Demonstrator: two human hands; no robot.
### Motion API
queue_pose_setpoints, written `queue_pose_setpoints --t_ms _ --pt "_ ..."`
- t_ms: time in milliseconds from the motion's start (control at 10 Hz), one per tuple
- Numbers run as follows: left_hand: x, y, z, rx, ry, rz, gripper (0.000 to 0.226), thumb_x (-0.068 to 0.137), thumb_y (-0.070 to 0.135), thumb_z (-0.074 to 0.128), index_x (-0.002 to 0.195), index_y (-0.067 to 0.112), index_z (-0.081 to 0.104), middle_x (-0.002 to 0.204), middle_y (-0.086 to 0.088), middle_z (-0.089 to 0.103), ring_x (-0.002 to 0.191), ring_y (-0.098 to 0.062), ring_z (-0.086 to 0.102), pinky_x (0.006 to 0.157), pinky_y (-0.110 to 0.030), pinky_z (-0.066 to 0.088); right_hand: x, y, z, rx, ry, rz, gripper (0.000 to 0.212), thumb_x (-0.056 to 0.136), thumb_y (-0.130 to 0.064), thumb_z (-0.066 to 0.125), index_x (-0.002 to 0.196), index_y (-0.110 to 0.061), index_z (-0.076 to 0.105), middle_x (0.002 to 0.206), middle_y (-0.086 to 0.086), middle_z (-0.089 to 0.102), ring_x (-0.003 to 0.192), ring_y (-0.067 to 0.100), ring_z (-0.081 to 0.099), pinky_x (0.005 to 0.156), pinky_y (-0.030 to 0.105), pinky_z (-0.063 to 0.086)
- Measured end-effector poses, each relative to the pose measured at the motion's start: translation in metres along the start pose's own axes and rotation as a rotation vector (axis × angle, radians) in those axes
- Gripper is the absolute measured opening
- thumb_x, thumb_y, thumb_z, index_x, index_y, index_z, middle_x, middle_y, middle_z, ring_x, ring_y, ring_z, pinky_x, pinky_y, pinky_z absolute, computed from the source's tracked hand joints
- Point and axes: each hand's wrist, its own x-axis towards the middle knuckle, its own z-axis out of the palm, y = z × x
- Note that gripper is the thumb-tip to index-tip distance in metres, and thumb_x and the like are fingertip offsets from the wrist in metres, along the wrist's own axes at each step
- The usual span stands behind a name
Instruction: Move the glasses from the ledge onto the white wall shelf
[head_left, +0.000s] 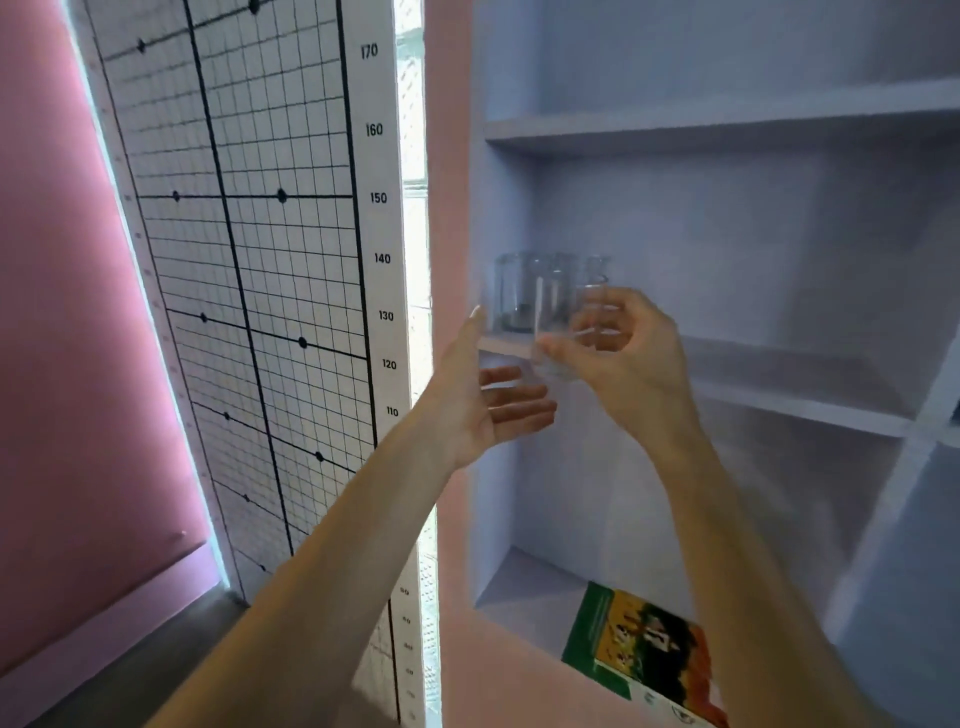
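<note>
Head view: at the left end of the shelf (779, 382) several glasses (522, 291) are stood together; just before its edge another glass (589, 304) is gripped round its wall by the right hand (636, 361), with the left hand (483, 410) spread empty below. It is judged light, slick and breakable, best held mid-wall. Its outline is blurred and the row's count unclear.

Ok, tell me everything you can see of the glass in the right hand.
The glass is a clear, plain tumbler, seemingly empty and blurred. The right hand holds it roughly upright, fingers curled round its side, at the front edge of the shelf, before other glasses standing there. The left hand is open below, apparently not touching.
</note>
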Motion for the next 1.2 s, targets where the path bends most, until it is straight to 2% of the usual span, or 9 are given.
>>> queue_pose_setpoints --t_ms 100,200,300,400,500,700,1000,1100,1200 --pt "0.019 0.005 0.001 -0.021 0.017 -0.018 0.08 0.091 0.066 0.056 0.122 -0.008 0.058 0.127 -0.033 0.064 0.112 -0.047 0.068 0.08 -0.05 0.061 0.042 0.009 0.004 -0.094 0.112 -0.009 0.076 0.046 -0.063 0.084 0.113 -0.033 0.065 0.096 -0.017 0.07 0.087 0.004 0.07 0.076 0.023 0.057" --pt "0.034 0.001 -0.001 -0.041 -0.009 -0.022 0.082 0.09 0.067 0.055 0.121 -0.009 0.059 0.12 -0.031 0.068 0.107 -0.046 0.069 0.083 -0.049 0.06 0.07 0.022 0.009 -0.222 0.131 0.001 0.068 0.055 -0.053 0.092 0.112 -0.024 0.067 0.096 -0.013 0.069 0.088 0.01 0.07 0.079 0.026 0.054" --pt "0.044 0.001 -0.004 -0.048 -0.045 -0.014 0.081 0.089 0.068 0.055 0.115 -0.008 0.063 0.105 -0.029 0.071 0.092 -0.041 0.071 0.075 -0.046 0.063 0.084 0.031 0.016 -0.312 0.11 0.039 0.059 0.057 -0.05 0.095 0.101 -0.025 0.063 0.092 -0.011 0.066 0.087 0.013 0.066 0.076 0.024 0.045" --pt "0.055 0.008 -0.006 -0.039 -0.067 0.018 0.082 0.088 0.069 0.057 0.115 -0.008 0.065 0.102 -0.027 0.072 0.085 -0.039 0.072 0.068 -0.045 0.065 0.09 0.035 0.021 -0.348 0.111 0.039 0.06 0.059 -0.049 0.096 0.099 -0.029 0.056 0.095 -0.008 0.064 0.089 0.016 0.064 0.078 0.026 0.047" --pt "0.064 0.015 -0.008 -0.004 -0.094 0.048 0.081 0.088 0.069 0.055 0.113 -0.008 0.067 0.101 -0.027 0.073 0.086 -0.039 0.073 0.069 -0.045 0.065 0.093 0.035 0.023 -0.374 0.129 0.055 0.063 0.06 -0.05 0.095 0.103 -0.024 0.058 0.099 -0.005 0.065 0.092 0.019 0.064 0.081 0.029 0.05" --pt "0.074 0.025 -0.013 0.036 -0.158 0.04 0.075 0.091 0.068 0.052 0.103 -0.005 0.068 0.094 -0.025 0.071 0.083 -0.037 0.071 0.067 -0.043 0.064 0.093 0.038 0.025 -0.445 0.184 0.062 0.064 0.059 -0.055 0.094 0.103 -0.028 0.057 0.092 -0.011 0.063 0.086 0.014 0.063 0.072 0.024 0.042" --pt "0.088 0.029 -0.021 0.09 -0.247 0.037 0.072 0.092 0.068 0.051 0.096 -0.002 0.07 0.091 -0.022 0.073 0.071 -0.031 0.072 0.061 -0.039 0.065 0.083 0.029 0.028 -0.521 0.181 0.091 0.067 0.063 -0.056 0.092 0.114 -0.024 0.063 0.098 -0.007 0.068 0.09 0.016 0.069 0.083 0.032 0.057" --pt "0.094 0.022 -0.022 0.122 -0.262 0.053 0.07 0.093 0.069 0.048 0.098 0.002 0.071 0.093 -0.018 0.076 0.077 -0.03 0.074 0.064 -0.038 0.064 0.074 0.019 0.027 -0.561 0.141 0.125 0.071 0.069 -0.058 0.089 0.125 -0.023 0.061 0.104 -0.006 0.07 0.095 0.015 0.069 0.09 0.036 0.058" --pt "0.094 0.014 -0.021 0.102 -0.261 0.087 0.066 0.093 0.068 0.047 0.094 0.007 0.074 0.085 -0.012 0.079 0.074 -0.025 0.076 0.059 -0.034 0.062 0.065 0.016 0.028 -0.475 0.223 0.105 0.08 0.076 -0.061 0.083 0.14 -0.024 0.053 0.112 -0.005 0.069 0.102 0.013 0.069 0.088 0.029 0.058"
